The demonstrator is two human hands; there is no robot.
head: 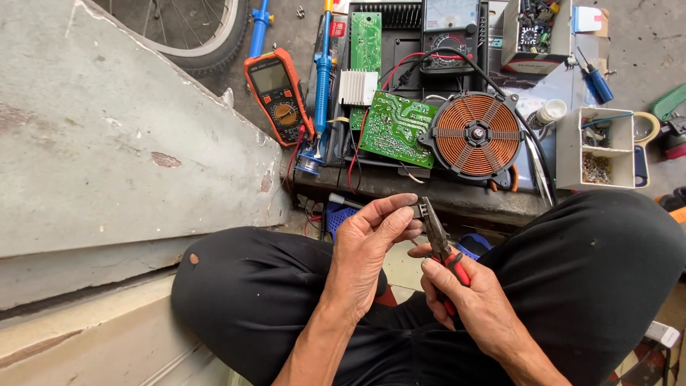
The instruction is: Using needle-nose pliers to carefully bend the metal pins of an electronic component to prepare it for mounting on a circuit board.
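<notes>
The left hand (371,239) pinches a small dark part (419,209) between thumb and forefinger above the lap. The right hand (468,297) is closed around red-handled pliers (437,239), whose tip touches the part.

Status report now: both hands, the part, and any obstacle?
Left hand pinches small dark part. Right hand grips red-handled pliers, tips at part. Nothing between.

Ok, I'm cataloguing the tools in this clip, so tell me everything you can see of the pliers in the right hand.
The pliers are slim, with dark metal jaws and red-and-black handles. The right hand grips the handles over the lap, jaws pointing up and away. The jaw tips are closed on a small dark part, which the left hand pinches between thumb and fingers. The handles are mostly hidden.
</notes>
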